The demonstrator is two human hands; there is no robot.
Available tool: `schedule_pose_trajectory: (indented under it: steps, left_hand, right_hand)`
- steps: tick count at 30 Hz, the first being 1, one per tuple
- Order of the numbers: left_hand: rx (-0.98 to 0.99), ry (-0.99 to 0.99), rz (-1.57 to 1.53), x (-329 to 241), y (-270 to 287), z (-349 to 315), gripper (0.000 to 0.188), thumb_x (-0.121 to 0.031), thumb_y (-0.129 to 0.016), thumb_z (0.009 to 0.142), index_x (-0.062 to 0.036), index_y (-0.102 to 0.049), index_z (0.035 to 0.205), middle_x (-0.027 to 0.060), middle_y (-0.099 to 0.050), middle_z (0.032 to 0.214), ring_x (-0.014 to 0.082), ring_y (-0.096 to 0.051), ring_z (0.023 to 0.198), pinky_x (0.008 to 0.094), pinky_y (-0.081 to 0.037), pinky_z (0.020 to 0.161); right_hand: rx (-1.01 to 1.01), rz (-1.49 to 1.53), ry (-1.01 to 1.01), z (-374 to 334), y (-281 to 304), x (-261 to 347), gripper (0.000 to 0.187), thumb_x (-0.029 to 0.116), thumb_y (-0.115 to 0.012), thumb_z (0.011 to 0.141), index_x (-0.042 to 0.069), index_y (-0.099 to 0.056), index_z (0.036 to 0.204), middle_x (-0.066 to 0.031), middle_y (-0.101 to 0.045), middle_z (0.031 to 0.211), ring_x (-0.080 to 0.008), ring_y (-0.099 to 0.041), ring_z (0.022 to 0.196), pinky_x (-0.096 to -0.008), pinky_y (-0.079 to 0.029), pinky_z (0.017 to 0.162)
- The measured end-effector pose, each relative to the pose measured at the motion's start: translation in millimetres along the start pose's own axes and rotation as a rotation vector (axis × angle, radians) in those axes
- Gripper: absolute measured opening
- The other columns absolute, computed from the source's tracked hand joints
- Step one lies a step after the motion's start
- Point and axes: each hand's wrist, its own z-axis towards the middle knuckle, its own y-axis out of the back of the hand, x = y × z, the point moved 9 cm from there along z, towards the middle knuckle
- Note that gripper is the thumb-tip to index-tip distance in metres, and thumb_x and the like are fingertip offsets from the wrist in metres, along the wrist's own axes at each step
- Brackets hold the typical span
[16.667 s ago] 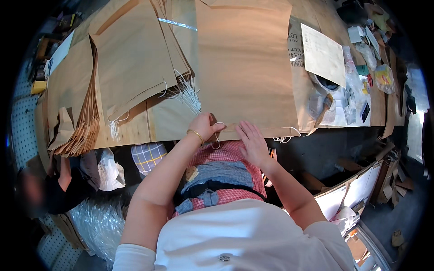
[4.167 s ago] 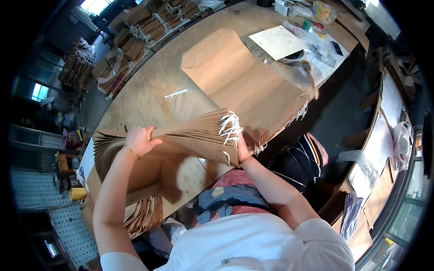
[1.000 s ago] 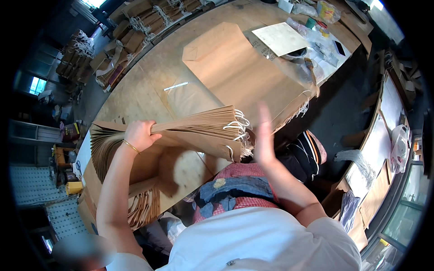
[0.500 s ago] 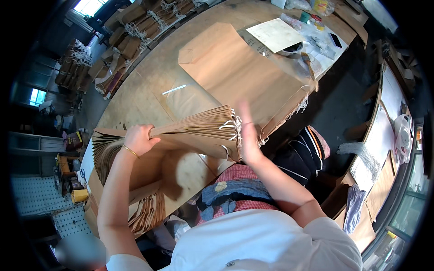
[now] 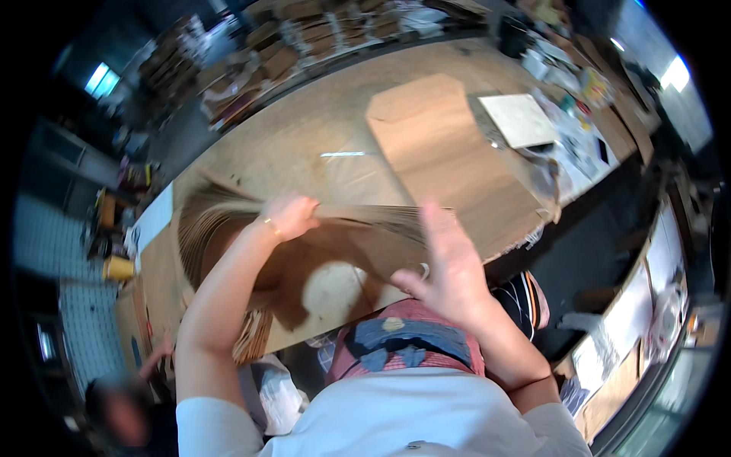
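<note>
A thick bundle of brown paper bags [image 5: 204,232] stands on edge across the near part of the table, its left end fanned out and bent. My left hand [image 5: 291,215] is closed around the bundle's upper edge near the middle. At the bundle's right end, my right hand [image 5: 453,266] is held upright with its fingers stretched and thumb apart. Its palm faces that end and hides most of it; whether they touch I cannot tell. Motion blurs the sheets between the two hands.
A large brown paper bag stack [image 5: 426,137] lies flat behind my right hand. Past it are a white board [image 5: 519,120] and a cluttered plastic sheet. More folded bags [image 5: 251,339] sit below my left forearm. Another person's hand [image 5: 161,352] shows at the lower left.
The view has swung, shifting the table. The bundle's right end, with its white cords visible before, is now mostly hidden behind my right hand. My left hand keeps its grip.
</note>
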Motion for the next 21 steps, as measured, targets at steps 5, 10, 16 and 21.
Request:
schedule_pose_trajectory:
  steps: [5,10,16,21]
  left_hand:
    - [0.022,-0.059,0.04,-5.1,-0.2,2.6,0.022,-0.031,-0.069,0.071,-0.0113,-0.063,0.077,0.0118,-0.065,0.076,0.033,-0.063,0.076,0.0443,-0.049,0.067]
    - [-0.1,-0.162,-0.034,2.2,-0.4,-8.8,0.02,-0.028,-0.068,0.07,-0.0109,-0.063,0.077,0.013,-0.064,0.076,0.0331,-0.062,0.075,0.0438,-0.049,0.065]
    - [0.017,0.25,0.045,203.9,-21.5,-86.5,0.023,-0.026,-0.072,0.068,-0.0106,-0.067,0.085,0.0137,-0.066,0.086,0.0326,-0.062,0.086,0.0412,-0.05,0.074]
    - [0.042,0.422,0.028,219.8,-14.9,-87.0,0.023,-0.023,-0.073,0.07,-0.0094,-0.068,0.087,0.014,-0.066,0.091,0.0331,-0.06,0.092,0.0401,-0.049,0.078]
  right_hand:
    - [0.456,-0.62,-0.063,83.3,-109.3,21.8,0.096,0.026,-0.079,0.064,-0.006,-0.025,0.137,-0.0188,-0.06,0.105,-0.0315,-0.058,0.102,-0.0386,-0.048,0.083]
    - [0.418,-0.574,0.084,89.0,-130.4,-2.6,0.025,0.02,-0.074,0.067,0.006,-0.062,0.084,-0.0121,-0.063,0.073,-0.028,-0.063,0.077,-0.0399,-0.05,0.065]
    - [0.418,-0.556,0.078,84.9,-126.7,8.2,0.017,0.014,-0.073,0.064,0.006,-0.061,0.073,-0.0117,-0.064,0.076,-0.0281,-0.063,0.079,-0.0389,-0.051,0.066]
    - [0.377,-0.549,0.084,83.2,-125.1,5.0,0.022,0.019,-0.074,0.064,0.006,-0.058,0.071,-0.0129,-0.062,0.074,-0.0306,-0.062,0.075,-0.0414,-0.049,0.064]
